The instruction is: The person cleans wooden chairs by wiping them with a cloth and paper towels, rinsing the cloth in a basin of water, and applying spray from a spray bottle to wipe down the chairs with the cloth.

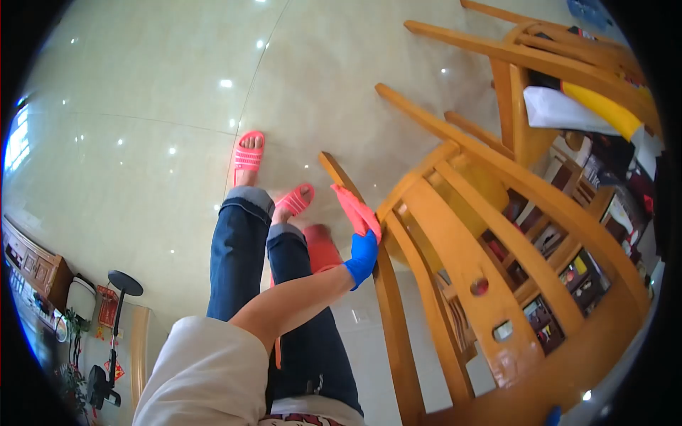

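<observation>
My left hand point(364, 257), in a blue glove, is closed on a pink cloth point(357, 211). It presses the cloth against the side post of a wooden chair point(490, 277). The chair is tilted, its slatted back towards me and its legs pointing away over the floor. At the bottom edge, by the chair's top rail, a small bit of blue shows, apparently my gloved right hand point(553, 415); its fingers are hidden.
A second wooden chair point(522, 106) lies behind at the upper right, with white and yellow items beside it. A red object point(322, 247) stands by my leg. Far left are a wooden cabinet point(39, 266) and a black stand fan point(114, 341). The tiled floor point(156, 92) is shiny.
</observation>
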### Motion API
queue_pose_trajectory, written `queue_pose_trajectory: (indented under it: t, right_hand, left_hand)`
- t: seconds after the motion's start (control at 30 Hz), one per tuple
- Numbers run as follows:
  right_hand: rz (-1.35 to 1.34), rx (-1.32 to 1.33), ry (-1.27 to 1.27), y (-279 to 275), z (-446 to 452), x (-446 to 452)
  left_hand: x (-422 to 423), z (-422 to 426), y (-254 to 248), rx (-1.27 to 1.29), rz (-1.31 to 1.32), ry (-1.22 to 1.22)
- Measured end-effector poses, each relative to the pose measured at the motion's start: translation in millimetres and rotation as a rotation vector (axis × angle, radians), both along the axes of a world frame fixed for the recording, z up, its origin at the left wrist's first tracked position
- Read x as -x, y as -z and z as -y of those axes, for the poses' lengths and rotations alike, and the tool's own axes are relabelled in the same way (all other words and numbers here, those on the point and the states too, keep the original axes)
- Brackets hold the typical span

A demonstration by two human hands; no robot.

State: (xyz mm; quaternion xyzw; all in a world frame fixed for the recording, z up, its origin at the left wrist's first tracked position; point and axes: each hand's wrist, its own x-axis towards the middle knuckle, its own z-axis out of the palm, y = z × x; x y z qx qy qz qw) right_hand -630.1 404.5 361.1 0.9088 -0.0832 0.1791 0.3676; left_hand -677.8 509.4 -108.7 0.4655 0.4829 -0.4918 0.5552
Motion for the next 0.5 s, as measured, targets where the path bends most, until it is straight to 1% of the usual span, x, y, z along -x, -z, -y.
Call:
queue_pose_trajectory:
  t: [0.03,0.07,0.1,0.13,0.17,0.2,0.27,0.33,0.4,0.43,0.5]
  right_hand:
    - [0.107,0.067,0.164,-4.1,4.6,39.1]
    - [0.215,0.138,0.326,-23.7,7.8,75.1]
    - [0.223,0.148,0.329,-33.9,1.6,72.4]
    - [0.29,-0.045,0.425,-36.4,-6.4,60.9]
    - [0.354,-0.245,0.517,-15.1,-16.4,24.3]
    - [0.421,-0.446,0.604,-15.7,-17.0,10.1]
    - [0.563,-0.862,0.753,-9.7,-19.6,-22.7]
    - [0.688,-1.308,0.866,-4.7,-23.0,-55.5]
    - [0.777,-1.77,0.948,-7.3,-24.7,-82.6]
    - [0.808,-2.002,0.986,-11.0,-29.8,-91.8]
    - [0.802,-2.02,0.995,-13.1,-26.9,-87.7]
  left_hand:
    - [-2.3,-2.0,-21.5,0.035,-0.017,0.057]
    - [-1.7,-4.3,-46.2,0.07,-0.033,0.112]
    - [-15.1,-8.0,-78.2,0.109,-0.137,-0.022]
    - [-13.9,-12.1,-99.0,0.117,-0.131,-0.02]
    - [-9.1,-18.5,-119.3,0.225,-0.212,-0.094]
    - [-6.2,-24.8,-139.4,0.335,-0.29,-0.167]
    - [-18.0,-40.5,-189.7,0.467,-0.339,-0.172]
    - [-31.6,-57.7,-245.4,0.595,-0.219,-0.162]
    - [-55.0,-74.4,-312.9,0.625,-0.39,-0.154]
    - [-55.7,-79.8,-329.6,0.627,-0.379,-0.152]
    - [-52.9,-87.1,-347.6,0.602,-0.349,0.103]
